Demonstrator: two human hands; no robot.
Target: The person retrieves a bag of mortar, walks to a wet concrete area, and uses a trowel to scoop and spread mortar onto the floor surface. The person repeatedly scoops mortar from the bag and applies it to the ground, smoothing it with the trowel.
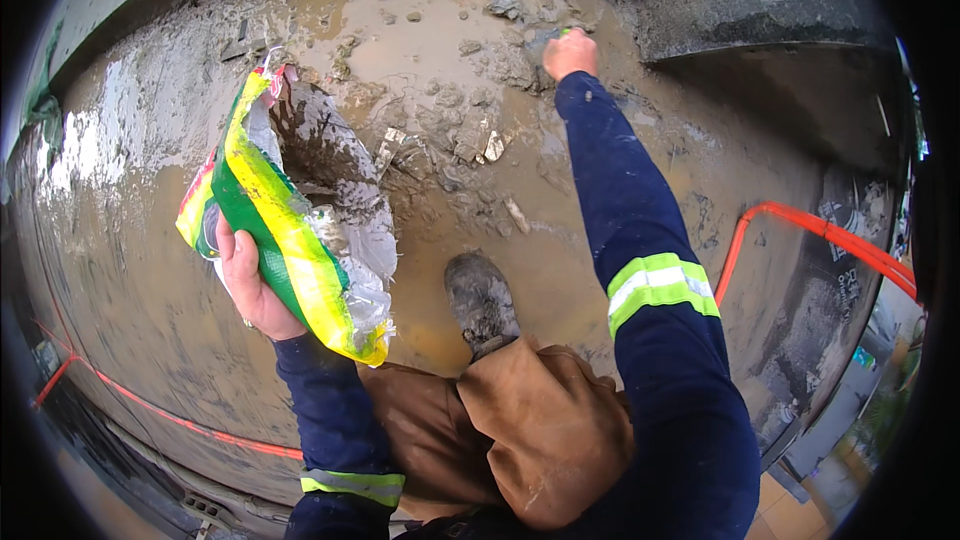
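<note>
My left hand grips the side of a woven plastic sack striped green, yellow and white. The sack's mouth gapes to the right, and its pale lining is smeared with mud. On the far side, my right hand is closed low over the wet mud. A bit of bright green shows at its fingers, with a greyish flat part beside it, like a small hand tool; most of it is hidden. Lumps of muddy debris lie between the sack and my right hand.
My muddy boot stands in brown water. A concrete ledge juts out at the far right. Orange conduit bends along the right, and another orange line runs along the lower left. Pale broken pieces lie in the mud.
</note>
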